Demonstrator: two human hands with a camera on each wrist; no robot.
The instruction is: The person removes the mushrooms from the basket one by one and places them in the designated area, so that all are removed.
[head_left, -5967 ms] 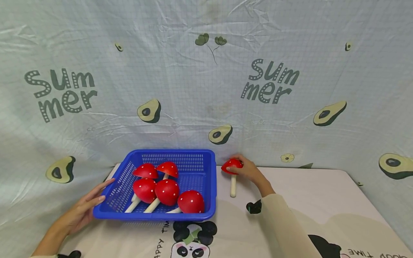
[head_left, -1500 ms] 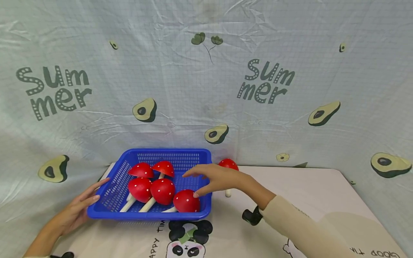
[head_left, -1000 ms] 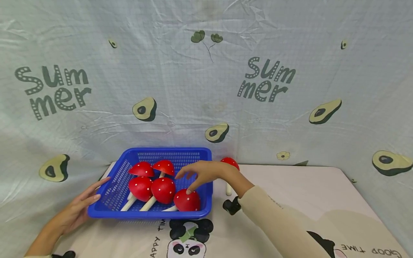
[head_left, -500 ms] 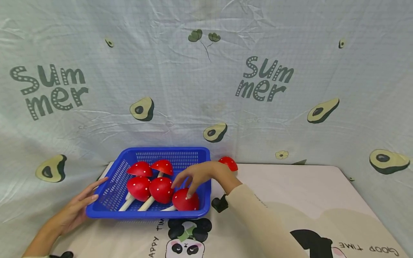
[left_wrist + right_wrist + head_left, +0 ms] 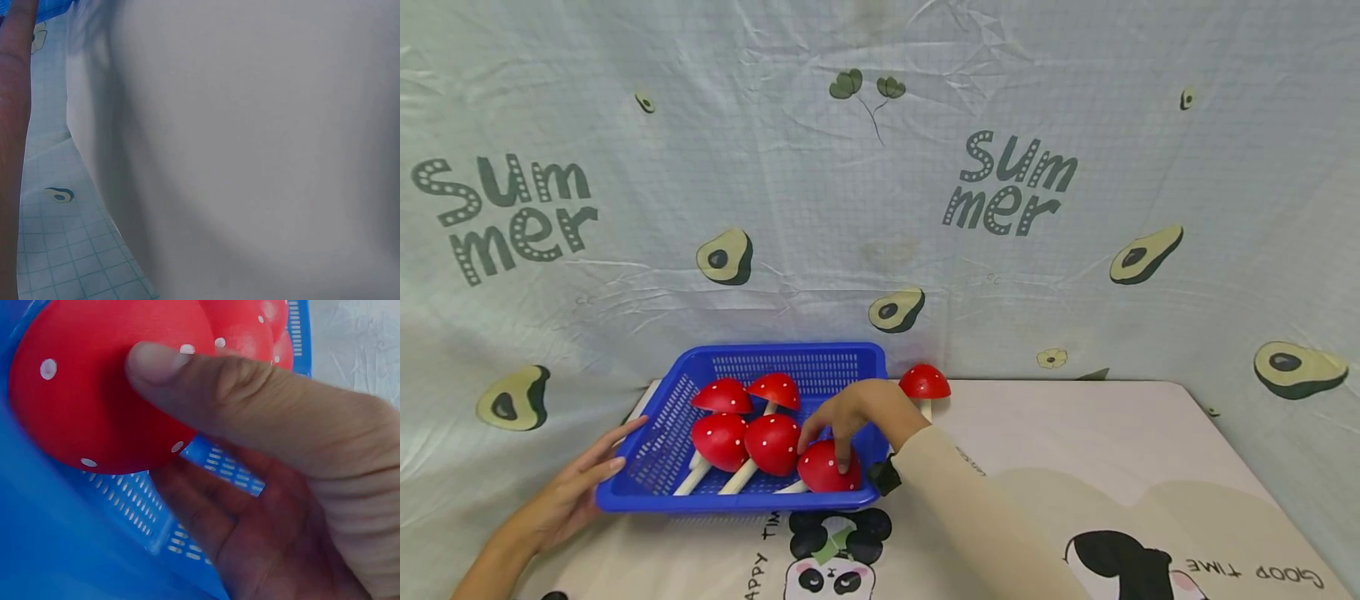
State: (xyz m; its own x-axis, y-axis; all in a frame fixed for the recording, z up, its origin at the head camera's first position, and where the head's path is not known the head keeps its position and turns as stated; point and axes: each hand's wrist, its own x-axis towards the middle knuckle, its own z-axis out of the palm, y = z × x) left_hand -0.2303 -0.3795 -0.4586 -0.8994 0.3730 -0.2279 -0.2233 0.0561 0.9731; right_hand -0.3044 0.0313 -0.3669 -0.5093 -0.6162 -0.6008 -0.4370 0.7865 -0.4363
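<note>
i count six red mushrooms [image 5: 772, 444] in all: five inside one blue basket [image 5: 737, 502] and one lone mushroom [image 5: 925, 382] outside it. i have two hands here, one left hand [image 5: 568, 496] and one right hand [image 5: 850, 410], with one sleeve [image 5: 977, 508] showing. around me are one table [image 5: 1037, 450], two "summer" prints [image 5: 1010, 183] and at least seven avocado prints [image 5: 725, 257].

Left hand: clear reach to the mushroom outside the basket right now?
Probably not directly. The left hand is at the blue basket's left side; the red mushroom is beyond its right side, with the basket and right hand between.
</note>
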